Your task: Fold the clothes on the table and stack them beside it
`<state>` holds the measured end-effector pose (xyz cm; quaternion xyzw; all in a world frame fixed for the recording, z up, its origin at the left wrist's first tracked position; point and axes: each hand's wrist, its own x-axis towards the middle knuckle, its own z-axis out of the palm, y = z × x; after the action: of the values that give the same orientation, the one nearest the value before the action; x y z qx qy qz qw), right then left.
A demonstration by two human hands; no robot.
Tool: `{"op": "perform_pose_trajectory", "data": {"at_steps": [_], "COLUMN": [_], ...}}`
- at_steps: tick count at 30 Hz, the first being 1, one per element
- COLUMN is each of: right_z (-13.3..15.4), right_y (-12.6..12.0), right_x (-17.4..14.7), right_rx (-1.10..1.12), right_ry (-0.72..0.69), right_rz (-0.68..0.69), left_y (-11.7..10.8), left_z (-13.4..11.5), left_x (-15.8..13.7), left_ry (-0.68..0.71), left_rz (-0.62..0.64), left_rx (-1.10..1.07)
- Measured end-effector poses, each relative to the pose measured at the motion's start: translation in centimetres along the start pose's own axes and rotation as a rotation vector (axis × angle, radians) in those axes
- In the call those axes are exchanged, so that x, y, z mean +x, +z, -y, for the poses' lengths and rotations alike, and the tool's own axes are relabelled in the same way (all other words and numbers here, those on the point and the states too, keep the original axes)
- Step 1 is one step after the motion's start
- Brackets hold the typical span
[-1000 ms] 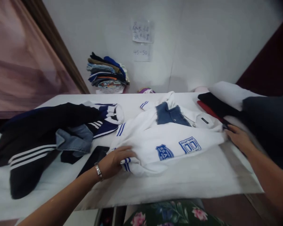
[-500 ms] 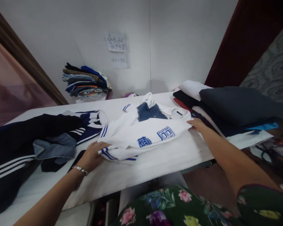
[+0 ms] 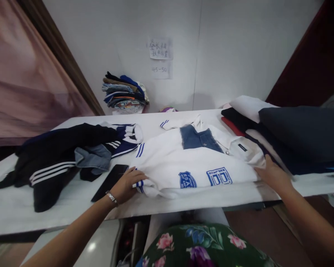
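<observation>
A white long-sleeved collared top (image 3: 161, 159) lies spread on the white table (image 3: 80, 200), its collar to the right. It carries a dark blue denim panel, blue printed badges and blue stripes at the cuffs. My left hand (image 3: 128, 184) is closed on the striped hem at the near left corner, fingers pinching the cloth. By the collar, my right hand (image 3: 273, 173) grips the shoulder edge, with its fingertips partly hidden. Just left of my left hand lies a flat black object like a phone (image 3: 111, 181).
Dark garments with white stripes (image 3: 55, 155) and a piece of blue denim (image 3: 93, 158) lie loosely on the left. Folded clothes (image 3: 125, 91) are stacked at the back left. More dark and white clothes (image 3: 300, 133) are piled on the right. Paper notes (image 3: 160, 50) hang on the wall.
The view has shifted left. Both hands keep hold of the white top, which now lies flatter, its lower edge straighter along the table front. The black flat object shows more fully.
</observation>
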<state>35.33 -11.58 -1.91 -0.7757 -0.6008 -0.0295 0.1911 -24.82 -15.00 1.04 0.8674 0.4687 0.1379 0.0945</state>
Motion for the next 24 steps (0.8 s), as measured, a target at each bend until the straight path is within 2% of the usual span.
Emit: {"op": "perform_pose_trajectory", "data": {"at_steps": [2,4,6,8,10,12,14,15,17,20,22,24], "right_z": [2.9,6.6,9.9,12.1,13.1,13.0,12.3,11.9,11.2,11.1,11.9,13.5], "right_y": [-1.1,-2.1,-2.3,-1.1,1.0,3.4,5.1,5.7,6.1,5.6,4.7,3.6], "right_x": [-0.5,-1.1,-1.6,-2.0,-2.3,-2.4,-2.4,-2.4,-2.3,-2.6,-3.3,-4.3], "right_rx": [0.002,0.119,0.251,0.295,0.243,0.162,0.115,0.107,0.108,0.125,0.152,0.198], "right_ry": [-0.175,-0.397,-0.592,-0.746,-0.86,-0.914,-0.928,-0.929,-0.929,-0.934,-0.967,-1.047], "right_rz": [-0.069,-0.084,-0.029,0.09,0.237,0.343,0.373,0.366,0.349,0.318,0.27,0.229], "left_y": [-0.2,-0.6,-1.2,-1.8,-2.3,-2.7,-2.8,-2.7,-2.4,-1.3,-0.2,1.0], "left_z": [-0.4,-0.8,-1.2,-1.3,-1.1,-0.8,-0.4,-0.3,-0.6,-2.4,-4.5,-6.9], "left_x": [-0.3,-0.5,-0.7,-0.7,-0.9,-1.1,-1.7,-2.0,-3.0,-4.8,-5.8,-6.3], "left_ry": [-0.015,-0.046,-0.078,-0.087,-0.078,-0.076,-0.096,-0.123,-0.235,-0.543,-0.784,-1.0], "left_rz": [-0.019,-0.035,-0.042,-0.04,-0.021,0.011,0.014,-0.023,-0.192,-0.51,-0.626,-0.653], "left_rx": [-0.017,-0.032,-0.038,-0.041,-0.045,-0.064,-0.109,-0.135,-0.168,-0.228,-0.431,-0.806]}}
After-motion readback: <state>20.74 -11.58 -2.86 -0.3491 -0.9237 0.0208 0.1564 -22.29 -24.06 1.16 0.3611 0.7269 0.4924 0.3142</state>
